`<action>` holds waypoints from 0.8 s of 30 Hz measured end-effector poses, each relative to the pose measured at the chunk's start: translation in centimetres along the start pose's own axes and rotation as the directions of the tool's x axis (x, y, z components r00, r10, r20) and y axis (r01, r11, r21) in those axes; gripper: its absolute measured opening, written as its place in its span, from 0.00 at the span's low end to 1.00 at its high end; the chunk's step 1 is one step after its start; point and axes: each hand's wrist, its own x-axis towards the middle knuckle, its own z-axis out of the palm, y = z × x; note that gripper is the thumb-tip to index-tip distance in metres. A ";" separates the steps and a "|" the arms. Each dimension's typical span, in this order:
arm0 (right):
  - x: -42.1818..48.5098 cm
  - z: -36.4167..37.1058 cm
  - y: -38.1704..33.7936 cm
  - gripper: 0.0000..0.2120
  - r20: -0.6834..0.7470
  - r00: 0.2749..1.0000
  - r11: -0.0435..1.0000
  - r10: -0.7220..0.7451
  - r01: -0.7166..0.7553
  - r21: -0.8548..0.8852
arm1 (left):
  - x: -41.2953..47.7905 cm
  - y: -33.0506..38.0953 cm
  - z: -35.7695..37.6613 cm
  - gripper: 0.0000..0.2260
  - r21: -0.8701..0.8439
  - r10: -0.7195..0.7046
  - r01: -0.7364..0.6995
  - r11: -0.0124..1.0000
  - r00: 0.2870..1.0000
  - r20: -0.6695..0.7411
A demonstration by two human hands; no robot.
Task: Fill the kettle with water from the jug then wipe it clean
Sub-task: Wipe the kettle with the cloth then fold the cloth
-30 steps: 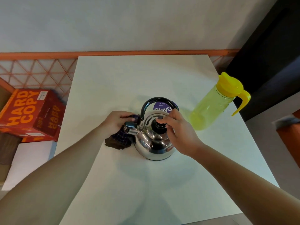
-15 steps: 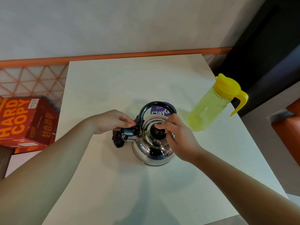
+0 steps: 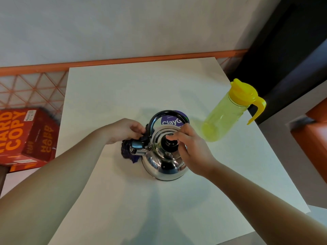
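A shiny steel kettle [image 3: 163,164] with a black arched handle stands mid-table, its spout pointing left. My right hand [image 3: 192,147] rests on top of it, fingers pinching the black lid knob [image 3: 169,144]. My left hand [image 3: 126,129] holds a dark purple cloth [image 3: 127,152] against the kettle's left side by the spout and handle base. A yellow-green jug [image 3: 225,114] with a yellow lid stands to the right, near the table's right edge, untouched.
A purple round label reading "ClayG" [image 3: 172,120] lies behind the kettle. The white table [image 3: 123,89] ends close to the jug on the right. A red "HARD COPY" box [image 3: 23,137] sits on the floor at left, below an orange lattice rail.
My left hand has lifted the cloth from the table up to the base of the handle beside the spout. My right hand has stayed on the lid knob. The camera has tilted slightly.
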 end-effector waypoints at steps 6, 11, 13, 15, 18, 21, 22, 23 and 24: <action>0.0 0.2 0.2 0.18 -0.011 1.000 1.000 0.003 -0.003 -0.013 | -2.2 -4.1 0.2 0.14 0.049 -0.058 0.056 0.997 0.998 0.029; -0.1 0.1 0.3 0.18 -0.011 1.000 1.000 -0.009 0.009 -0.018 | -2.4 -3.7 0.8 0.11 -0.144 -0.011 -0.001 0.990 0.997 -0.079; 0.0 0.1 0.3 0.18 -0.011 1.000 1.000 -0.008 0.007 -0.022 | -2.0 -2.2 0.6 0.11 -0.119 0.040 -0.054 0.991 0.993 -0.113; -0.1 0.2 0.2 0.18 -0.014 1.000 1.000 0.004 -0.004 -0.017 | -1.6 -0.5 0.3 0.12 -0.026 0.109 -0.112 0.993 0.988 -0.113; -0.2 0.3 0.3 0.17 -0.016 1.000 1.000 0.010 -0.010 -0.012 | -1.0 0.9 0.3 0.11 0.092 0.138 -0.131 0.987 0.988 -0.067; -0.1 0.4 0.3 0.17 -0.027 1.000 1.000 0.011 -0.011 -0.002 | -0.2 0.7 0.9 0.09 0.051 0.116 -0.112 0.992 0.989 -0.096; -0.1 0.4 0.3 0.17 -0.028 1.000 1.000 0.012 -0.012 0.002 | 0.1 0.6 1.1 0.10 0.055 0.096 -0.090 0.994 0.987 -0.128; -0.1 0.4 0.2 0.17 -0.029 0.999 1.000 0.015 -0.014 0.005 | 0.4 0.6 1.2 0.11 0.066 0.074 -0.064 0.996 0.984 -0.160; -0.1 0.5 0.2 0.17 -0.029 0.999 1.000 0.017 -0.017 0.007 | 0.6 0.7 1.4 0.12 0.066 0.052 -0.041 0.997 0.982 -0.182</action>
